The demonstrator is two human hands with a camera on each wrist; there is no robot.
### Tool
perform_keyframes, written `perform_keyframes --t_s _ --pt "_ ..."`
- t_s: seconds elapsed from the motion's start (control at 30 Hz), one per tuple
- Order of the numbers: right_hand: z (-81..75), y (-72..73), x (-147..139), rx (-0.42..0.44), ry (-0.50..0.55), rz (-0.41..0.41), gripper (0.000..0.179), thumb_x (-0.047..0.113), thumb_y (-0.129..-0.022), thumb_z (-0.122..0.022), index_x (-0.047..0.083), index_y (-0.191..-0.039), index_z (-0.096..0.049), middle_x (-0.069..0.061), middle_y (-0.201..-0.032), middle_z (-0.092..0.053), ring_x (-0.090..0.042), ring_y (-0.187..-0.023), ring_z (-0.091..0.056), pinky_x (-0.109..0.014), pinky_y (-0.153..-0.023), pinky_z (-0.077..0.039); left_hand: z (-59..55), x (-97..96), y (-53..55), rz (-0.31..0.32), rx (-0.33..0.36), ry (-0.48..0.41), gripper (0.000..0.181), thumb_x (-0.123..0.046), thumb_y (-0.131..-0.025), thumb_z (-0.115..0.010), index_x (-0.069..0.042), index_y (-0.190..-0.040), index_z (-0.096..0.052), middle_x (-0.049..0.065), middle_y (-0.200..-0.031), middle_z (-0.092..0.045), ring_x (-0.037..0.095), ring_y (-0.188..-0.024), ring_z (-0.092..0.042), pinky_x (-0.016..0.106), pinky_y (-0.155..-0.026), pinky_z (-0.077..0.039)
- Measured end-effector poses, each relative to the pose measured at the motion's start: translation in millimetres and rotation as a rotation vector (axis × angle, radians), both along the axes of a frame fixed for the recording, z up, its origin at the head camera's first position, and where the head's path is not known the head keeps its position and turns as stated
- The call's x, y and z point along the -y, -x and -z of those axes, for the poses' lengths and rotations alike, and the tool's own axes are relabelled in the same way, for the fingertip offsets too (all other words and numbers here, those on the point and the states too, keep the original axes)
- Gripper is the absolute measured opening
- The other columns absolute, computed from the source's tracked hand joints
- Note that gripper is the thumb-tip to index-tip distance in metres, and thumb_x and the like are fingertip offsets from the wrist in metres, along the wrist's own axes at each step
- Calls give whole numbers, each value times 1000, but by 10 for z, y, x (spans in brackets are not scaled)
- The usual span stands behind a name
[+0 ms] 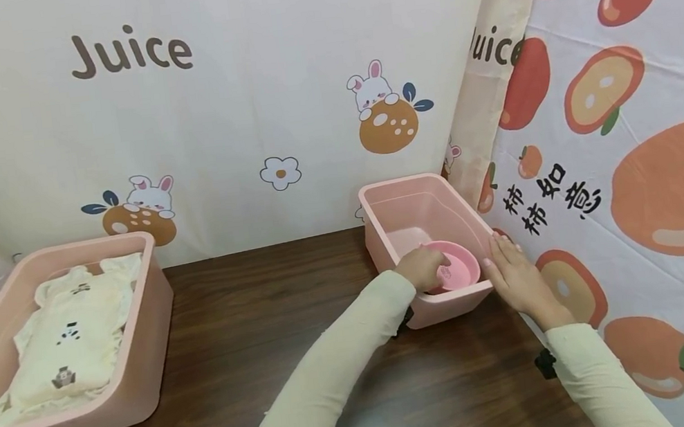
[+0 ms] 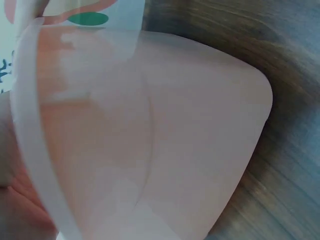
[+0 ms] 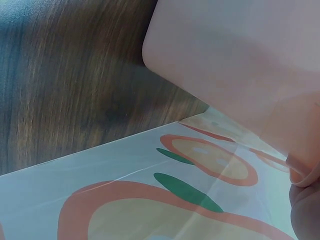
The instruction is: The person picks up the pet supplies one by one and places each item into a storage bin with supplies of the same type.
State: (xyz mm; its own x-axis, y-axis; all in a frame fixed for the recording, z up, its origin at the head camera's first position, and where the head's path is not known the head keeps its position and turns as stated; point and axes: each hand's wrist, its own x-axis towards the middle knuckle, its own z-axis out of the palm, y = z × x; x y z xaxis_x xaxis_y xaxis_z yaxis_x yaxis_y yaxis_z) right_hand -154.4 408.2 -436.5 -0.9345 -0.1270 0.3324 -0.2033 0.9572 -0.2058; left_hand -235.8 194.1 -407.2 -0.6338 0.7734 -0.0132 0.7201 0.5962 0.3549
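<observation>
A pink plastic bin point(image 1: 385, 237) stands at the back right of the table. Inside its near end lies a round pink bowl point(image 1: 463, 267), a lighter mark on its inner side. My left hand point(image 1: 423, 267) reaches over the bin's near left edge and grips the bowl's left rim. Part of that hand is hidden by the bin. With fingers fairly straight, my right hand point(image 1: 518, 278) rests on the bin's right rim. The left wrist view shows mostly the bin's outer wall point(image 2: 200, 110); the right wrist view shows its lower corner point(image 3: 210, 50).
A larger pink bin point(image 1: 155, 316) stands at the left, with a folded cream cloth point(image 1: 67, 333) bearing small animal prints in it. Dark wooden tabletop point(image 1: 248, 334) lies between the bins. A printed curtain point(image 1: 242, 99) hangs behind, and a fruit-patterned sheet point(image 1: 600, 228) borders the right side.
</observation>
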Motion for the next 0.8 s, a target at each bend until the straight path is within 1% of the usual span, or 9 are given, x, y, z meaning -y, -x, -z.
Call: perform_keyframes --t_s 0.1,0.17,0.2,0.33,0.47,0.5,0.6,0.67,0.8 --pt "-6 10 -4 1 -1 -8 57 26 -102 -40 -12 -143 -32 -30 -148 -32 -46 -137 -30 -52 -114 -18 -50 53 18 -11 -4 9 40 -21 -85 -70 -16 -125 -66 -8 -124 -65 9 -116 -58 23 -102 -40" --pt "-18 18 -11 0 -3 -17 57 26 -102 -41 -13 -142 -32 -31 -147 -33 -47 -136 -30 -53 -114 -19 -88 114 35 -10 -7 11 42 -26 -87 -69 -15 -127 -64 -7 -126 -64 9 -117 -57 21 -98 -43" --pt "-25 23 -17 6 -5 -21 58 27 -102 -41 -13 -142 -31 -31 -147 -33 -47 -136 -30 -53 -114 -19 -108 151 44 -5 -14 9 43 -28 -88 -69 -14 -128 -63 -6 -127 -63 9 -118 -57 21 -99 -42" --pt "-76 37 -52 51 7 -31 61 29 -101 -43 -13 -143 -30 -33 -146 -32 -49 -136 -29 -56 -112 -21 -174 339 61 20 -68 6 46 -33 -91 -64 -11 -131 -59 -1 -134 -58 13 -128 -49 31 -109 -34" --pt "-168 49 -112 149 43 -36 66 34 -101 -44 -13 -144 -27 -34 -148 -26 -50 -138 -22 -62 -109 -20 -225 583 56 19 -118 31 52 -36 -92 -60 -11 -137 -53 2 -144 -48 21 -139 -36 43 -115 -23" --pt "-191 50 -128 171 50 -39 67 34 -101 -43 -13 -144 -25 -35 -149 -24 -51 -138 -19 -63 -109 -19 -234 646 60 23 -140 40 53 -36 -93 -59 -11 -138 -52 3 -146 -47 22 -140 -34 45 -115 -23" --pt "-260 70 -152 210 71 -59 68 34 -101 -44 -13 -145 -23 -37 -149 -19 -53 -139 -12 -65 -109 -15 -280 850 68 14 -152 42 56 -38 -94 -58 -10 -142 -47 5 -150 -40 25 -143 -28 50 -115 -20" --pt "-301 93 -143 212 74 -75 68 33 -100 -45 -13 -145 -24 -37 -149 -19 -54 -139 -10 -65 -109 -13 -307 992 76 7 -152 37 60 -41 -95 -56 -11 -145 -42 5 -153 -35 26 -145 -23 52 -115 -17" --pt "-422 158 -36 229 59 -96 68 33 -99 -49 -9 -147 -24 -32 -152 -20 -50 -142 -5 -67 -109 -12 -375 1282 71 -29 -150 49 66 -47 -96 -51 -12 -149 -34 5 -157 -26 27 -147 -16 52 -116 -11"
